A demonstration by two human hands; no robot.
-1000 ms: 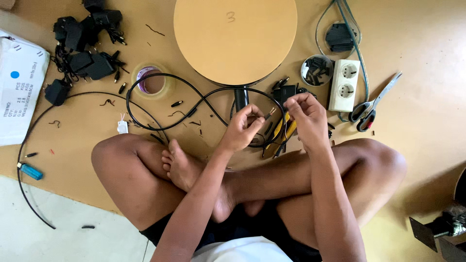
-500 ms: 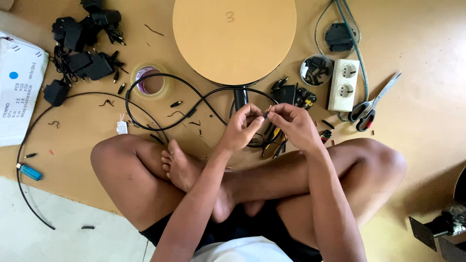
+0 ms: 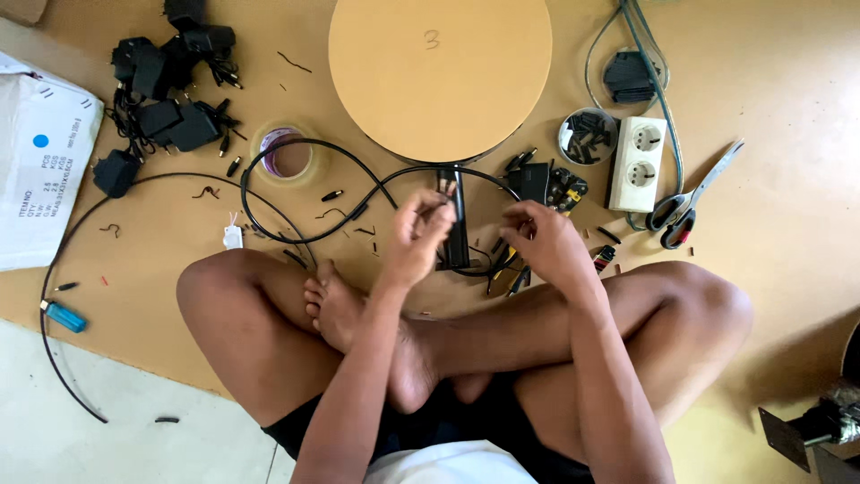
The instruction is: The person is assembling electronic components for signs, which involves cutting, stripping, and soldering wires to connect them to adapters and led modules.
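The left hand (image 3: 419, 235) is raised over the brown floor (image 3: 770, 81), its fingers (image 3: 441, 204) pinched almost closed on the bared end of a thin black cable (image 3: 296, 148). From the fingertips the cable runs away to the left, looping over a roll of clear tape (image 3: 285, 154) and across the floor. The right hand (image 3: 545, 244) hovers just to the right, fingers curled loosely inward; whether they grip anything I cannot tell. Between the two hands, just beneath the fingertips, lies a long black plastic block (image 3: 459, 235). Beyond the fingers sits a large round cardboard disc (image 3: 439, 72). Right of the right hand's fingers lie a white double socket (image 3: 638, 161), a small round dish of black parts (image 3: 588, 134) and a pair of black-handled scissors (image 3: 690, 199). Far left of the fingers, a pile of black power adapters (image 3: 170, 90).
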